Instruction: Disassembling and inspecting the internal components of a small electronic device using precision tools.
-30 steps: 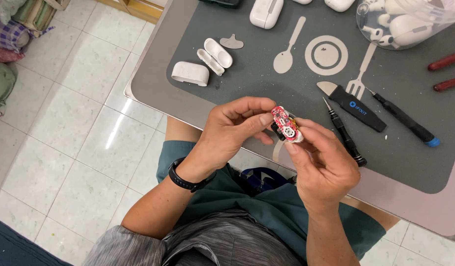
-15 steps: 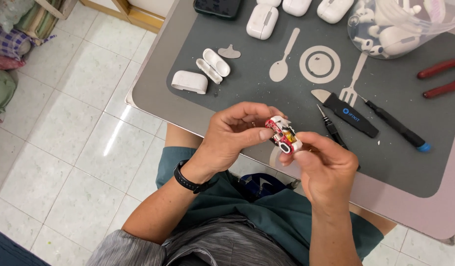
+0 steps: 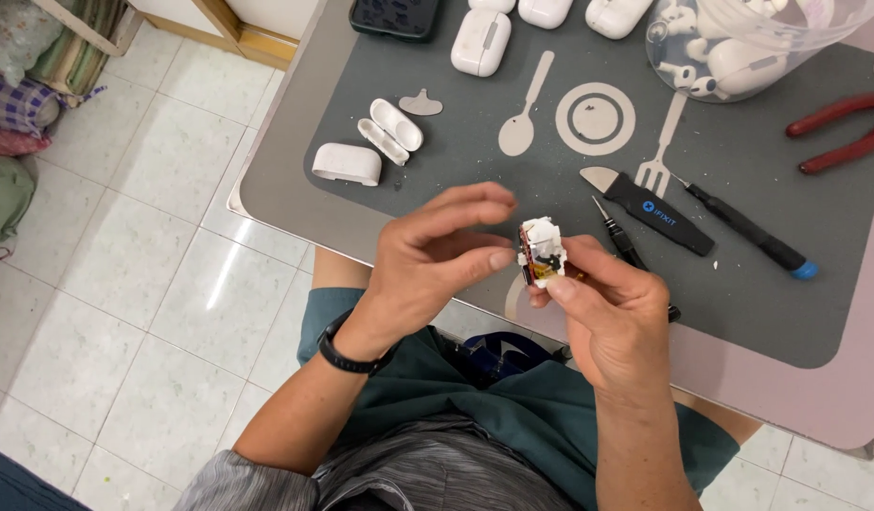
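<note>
My right hand [image 3: 612, 312] pinches a small white, red and black inner module [image 3: 541, 253] pulled from an earbud charging case, held above the table's near edge. My left hand [image 3: 432, 260] is beside it, thumb and index fingertip touching the module's left side, the other fingers spread. A black band wraps my left wrist. On the grey mat [image 3: 456, 180] behind lie an empty white case shell [image 3: 346, 164] and two white lid pieces [image 3: 391, 131].
Black pry tool [image 3: 650, 206], two thin screwdrivers [image 3: 749, 232], and red-handled pliers [image 3: 839, 128] lie on the mat at right. White charging cases [image 3: 480, 42] and a clear bowl of earbud parts [image 3: 740, 47] sit at the back. Tiled floor is at left.
The module has been turned in my fingers so its white side faces up. My left fingers have opened out. The view has shifted slightly toward the table.
</note>
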